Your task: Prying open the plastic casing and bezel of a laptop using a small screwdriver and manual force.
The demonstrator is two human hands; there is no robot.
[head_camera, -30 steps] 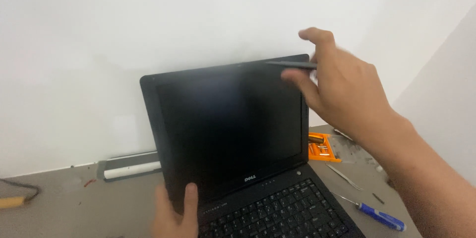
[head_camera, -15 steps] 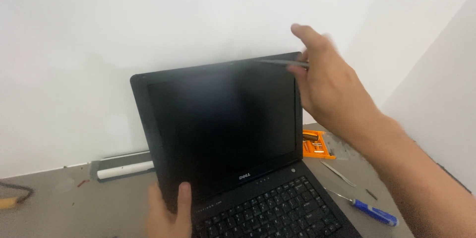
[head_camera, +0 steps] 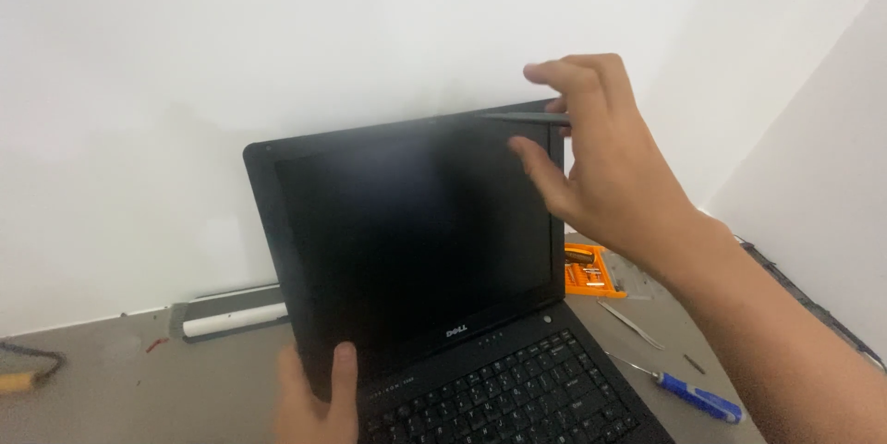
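A black laptop (head_camera: 416, 250) stands open on a grey table, its dark screen facing me. My right hand (head_camera: 601, 167) is at the screen's top right corner and pinches a thin dark pry tool (head_camera: 527, 118) lying along the upper bezel edge. My left hand (head_camera: 319, 398) grips the bottom left of the screen frame, thumb on the bezel near the hinge. The keyboard (head_camera: 517, 398) shows at the bottom.
An orange screwdriver bit case (head_camera: 591, 270) lies right of the laptop, with metal tweezers (head_camera: 630, 324) and a blue-handled screwdriver (head_camera: 688, 393) nearer me. A white and grey strip (head_camera: 231, 316) rests against the white wall. A dark flat part (head_camera: 813, 301) leans at the right.
The view has shifted slightly; my right hand has lifted a little at the top right corner with the tool still along the bezel. My left hand stays on the lower left frame.
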